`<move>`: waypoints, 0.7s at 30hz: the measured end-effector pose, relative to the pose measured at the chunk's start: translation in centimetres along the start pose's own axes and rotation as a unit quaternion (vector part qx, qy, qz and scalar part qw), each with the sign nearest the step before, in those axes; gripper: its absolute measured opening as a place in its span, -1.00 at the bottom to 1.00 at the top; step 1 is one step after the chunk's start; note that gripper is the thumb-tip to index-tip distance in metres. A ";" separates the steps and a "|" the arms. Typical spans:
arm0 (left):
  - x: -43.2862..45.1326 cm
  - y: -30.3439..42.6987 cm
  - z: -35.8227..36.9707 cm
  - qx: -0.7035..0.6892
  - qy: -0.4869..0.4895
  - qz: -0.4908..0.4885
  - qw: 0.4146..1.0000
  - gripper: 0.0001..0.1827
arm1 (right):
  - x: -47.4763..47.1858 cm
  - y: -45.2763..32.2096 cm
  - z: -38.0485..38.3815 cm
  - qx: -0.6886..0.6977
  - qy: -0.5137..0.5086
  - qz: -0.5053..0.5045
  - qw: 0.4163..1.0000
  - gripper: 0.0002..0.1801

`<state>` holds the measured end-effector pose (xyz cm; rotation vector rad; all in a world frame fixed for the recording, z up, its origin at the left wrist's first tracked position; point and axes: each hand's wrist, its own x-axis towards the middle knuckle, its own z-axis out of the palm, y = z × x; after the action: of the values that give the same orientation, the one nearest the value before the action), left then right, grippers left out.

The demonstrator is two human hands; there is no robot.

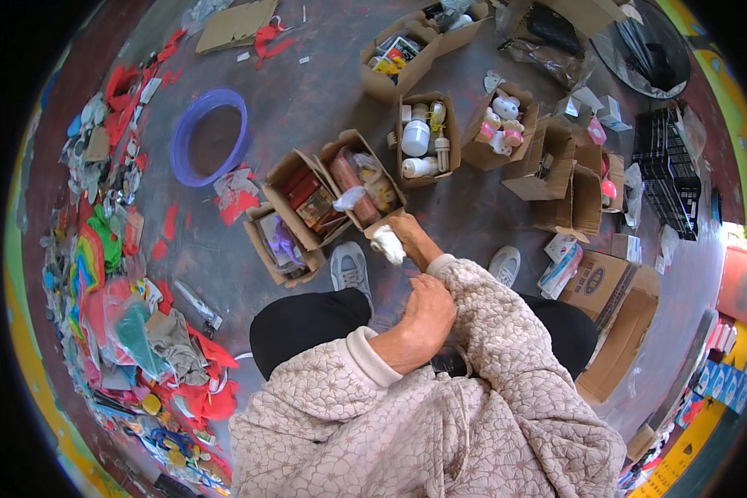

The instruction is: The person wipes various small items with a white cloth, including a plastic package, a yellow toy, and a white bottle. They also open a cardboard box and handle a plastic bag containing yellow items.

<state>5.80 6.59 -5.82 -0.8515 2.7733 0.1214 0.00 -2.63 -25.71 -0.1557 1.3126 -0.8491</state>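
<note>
My right hand (414, 239) reaches to the near edge of a cardboard box (400, 198) that holds a pink package and clear-wrapped items. A crumpled white item (388, 244) lies against this hand; whether the fingers grip it is unclear. My left hand (431, 305) is bent beside my right cuff, its fingers curled and mostly hidden. Left of that box stands a box of red packets (303, 190), then a small box with a purple toy (281, 241). Beyond, a box holds white light bulbs (416, 138); to its right, another holds plush-looking toys (506, 107).
A purple basin (244, 134) stands on the floor at left. Mixed scraps, with red cloth (215, 398), line the left side. More cartons (551, 155) stand at right, near a black printed panel (666, 174) and an opened flat carton (622, 336). My shoes (350, 267) flank my hands.
</note>
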 end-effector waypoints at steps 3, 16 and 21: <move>0.4 -0.4 0.1 0.042 -0.038 -0.038 0.998 -0.56 | 0.8 -1.7 1.8 -0.008 -0.011 -0.014 1.000 -0.84; 0.5 -2.1 0.5 0.035 -0.282 -0.136 0.949 -0.50 | 6.9 -3.6 8.7 -0.064 0.010 -0.032 0.997 -0.79; 0.9 -2.0 -0.2 0.048 -0.280 -0.116 0.952 -0.51 | 9.2 -2.6 8.1 -0.045 0.002 0.007 0.999 -0.81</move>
<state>6.16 4.40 -5.91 -0.9364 2.1221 0.1555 6.05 -13.04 -29.08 -0.2166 1.3549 -0.7789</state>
